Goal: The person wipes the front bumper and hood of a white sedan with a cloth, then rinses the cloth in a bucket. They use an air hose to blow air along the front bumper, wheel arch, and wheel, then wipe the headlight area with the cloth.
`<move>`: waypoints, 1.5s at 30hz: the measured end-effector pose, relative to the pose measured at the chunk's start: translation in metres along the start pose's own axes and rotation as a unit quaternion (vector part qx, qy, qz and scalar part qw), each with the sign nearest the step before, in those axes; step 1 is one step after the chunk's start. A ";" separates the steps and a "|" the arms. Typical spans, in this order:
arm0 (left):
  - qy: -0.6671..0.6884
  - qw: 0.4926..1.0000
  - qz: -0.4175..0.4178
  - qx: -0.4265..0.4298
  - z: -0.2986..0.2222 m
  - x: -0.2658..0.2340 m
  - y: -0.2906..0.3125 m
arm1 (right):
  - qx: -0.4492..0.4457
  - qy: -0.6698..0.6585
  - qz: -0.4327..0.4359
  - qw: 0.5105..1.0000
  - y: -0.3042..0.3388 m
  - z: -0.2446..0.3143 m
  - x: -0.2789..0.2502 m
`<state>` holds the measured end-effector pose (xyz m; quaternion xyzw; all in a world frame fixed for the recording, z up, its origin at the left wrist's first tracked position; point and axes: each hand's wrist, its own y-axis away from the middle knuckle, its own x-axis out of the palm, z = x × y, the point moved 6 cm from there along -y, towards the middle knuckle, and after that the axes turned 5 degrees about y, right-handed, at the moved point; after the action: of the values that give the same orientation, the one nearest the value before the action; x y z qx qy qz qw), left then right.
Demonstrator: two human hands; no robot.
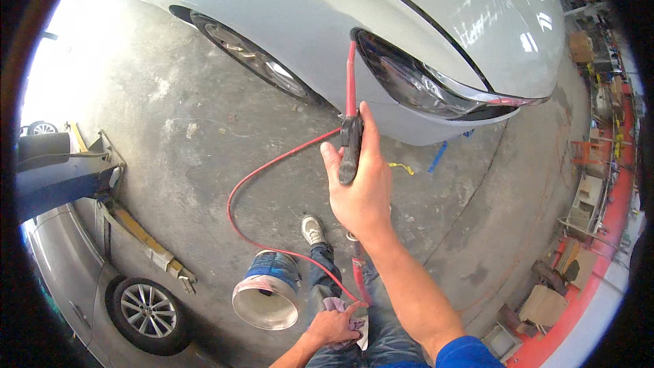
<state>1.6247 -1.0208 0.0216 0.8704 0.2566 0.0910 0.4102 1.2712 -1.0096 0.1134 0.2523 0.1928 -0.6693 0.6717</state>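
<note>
My right hand (pixel 363 194) grips the black handle of an air blow gun (pixel 351 140). Its long red nozzle points away from me, and in the picture the tip meets the rear corner of the dark headlight (pixel 409 78) on a silver-grey car (pixel 293 17). From the gun, a thin red hose (pixel 235 215) loops left and back towards my body. Low in front of me, my left hand (pixel 330 327) is closed around a crumpled purplish-grey cloth (pixel 354 325). The hose runs by its fingertips; I cannot tell if they touch it.
A white and blue bucket (pixel 266 293) stands left of my feet. At far left are a blue lift post (pixel 61 180), its yellow arm (pixel 146 242) and a dark grey car (pixel 65 259). Boxes and clutter (pixel 545 307) line the right wall. Blue tape (pixel 438 157) lies under the bumper.
</note>
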 end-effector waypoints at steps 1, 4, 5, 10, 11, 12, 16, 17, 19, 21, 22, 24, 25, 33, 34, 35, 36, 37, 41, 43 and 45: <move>0.001 1.000 0.011 -0.015 0.001 0.000 -0.001 | 0.003 -0.019 -0.005 1.000 -0.001 0.003 0.000; -0.008 0.999 0.018 -0.036 0.011 0.006 -0.004 | 0.011 -0.074 -0.022 0.997 -0.002 0.007 -0.004; -0.013 0.999 0.016 -0.040 0.016 0.010 -0.006 | 0.013 -0.091 -0.028 0.995 0.000 0.006 -0.009; -0.019 0.998 0.007 -0.060 0.021 0.016 -0.012 | 0.047 -0.073 -0.026 0.996 0.014 -0.022 -0.039; -0.024 0.998 0.007 -0.061 0.019 0.014 -0.013 | 0.091 -0.068 -0.012 0.993 0.018 -0.025 -0.048; -0.024 0.998 0.003 -0.063 0.019 0.014 -0.014 | 0.108 -0.084 -0.009 0.991 0.022 -0.032 -0.053; -0.035 0.998 -0.019 -0.050 0.016 0.015 -0.022 | 0.089 -0.070 -0.053 0.992 0.031 -0.062 -0.083; -0.038 0.998 -0.029 -0.046 0.016 0.018 -0.024 | 0.094 -0.065 -0.056 0.992 0.033 -0.067 -0.092; -0.041 0.998 -0.042 -0.026 0.011 0.018 -0.028 | 0.105 -0.056 -0.060 0.991 0.035 -0.077 -0.108; -0.037 0.998 -0.019 -0.041 -0.001 0.011 -0.031 | 0.124 -0.074 -0.068 0.987 0.038 -0.091 -0.122; -0.041 0.998 -0.015 -0.037 -0.005 0.011 -0.033 | 0.148 -0.090 -0.073 0.982 0.040 -0.100 -0.130; -0.049 0.998 -0.009 -0.029 -0.013 0.012 -0.037 | 0.191 -0.092 -0.083 0.974 0.041 -0.113 -0.146; -0.049 0.998 0.003 -0.032 -0.012 0.017 -0.040 | 0.129 -0.071 -0.060 0.987 0.036 -0.105 -0.147; -0.113 0.993 -0.004 0.016 -0.031 0.031 -0.056 | 0.100 -0.184 0.117 0.971 0.026 -0.074 -0.131; -0.099 0.995 0.014 0.008 -0.034 0.031 -0.057 | 0.090 -0.187 0.149 0.967 0.025 -0.075 -0.129; -0.084 0.996 0.033 0.001 -0.038 0.030 -0.058 | 0.079 -0.191 0.180 0.962 0.025 -0.076 -0.127; -0.069 0.996 0.052 -0.007 -0.041 0.029 -0.061 | 0.074 -0.168 0.175 0.967 0.026 -0.079 -0.128; -0.075 0.996 0.050 0.002 -0.042 0.030 -0.065 | 0.095 -0.141 0.134 0.976 0.028 -0.088 -0.132; -0.053 0.995 0.078 0.011 -0.038 0.035 -0.083 | 0.111 -0.045 0.106 0.987 0.044 -0.108 -0.123; -0.044 0.994 0.094 0.034 -0.032 0.036 -0.093 | 0.073 -0.029 0.146 0.986 0.054 -0.088 -0.103; -0.063 0.993 0.084 0.057 -0.021 0.035 -0.104 | 0.051 -0.019 0.120 0.991 0.048 -0.077 -0.083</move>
<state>1.6084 -0.9332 -0.0463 0.9150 0.1609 0.0557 0.3659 1.3231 -0.8983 0.1048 0.2951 0.1142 -0.5975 0.7368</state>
